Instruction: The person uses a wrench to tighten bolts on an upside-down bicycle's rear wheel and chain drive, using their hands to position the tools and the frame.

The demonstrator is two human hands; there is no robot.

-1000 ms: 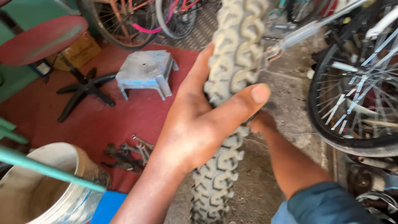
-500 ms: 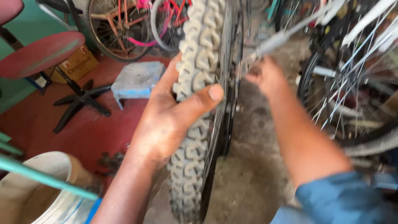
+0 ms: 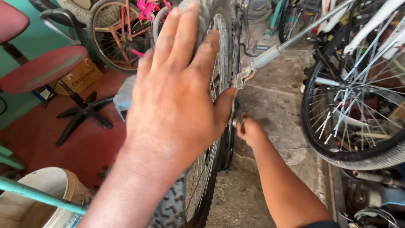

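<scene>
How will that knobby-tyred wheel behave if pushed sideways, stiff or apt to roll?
The wheel likely rolls or spins easily: it is round and stands upright. The left hand lies over its tread, probably steadying it. Its knobby tyre should grip, not slip; thin spokes suggest it is light for its size.

Left hand [image 3: 177, 97] laid flat over the grey knobby rubber tyre [image 3: 171, 209] of an upright spoked bicycle wheel [image 3: 209, 169]; right hand [image 3: 249, 130] at the wheel's far side, near a silver metal frame tube [image 3: 274, 50], above the concrete floor [image 3: 270, 105].
</scene>
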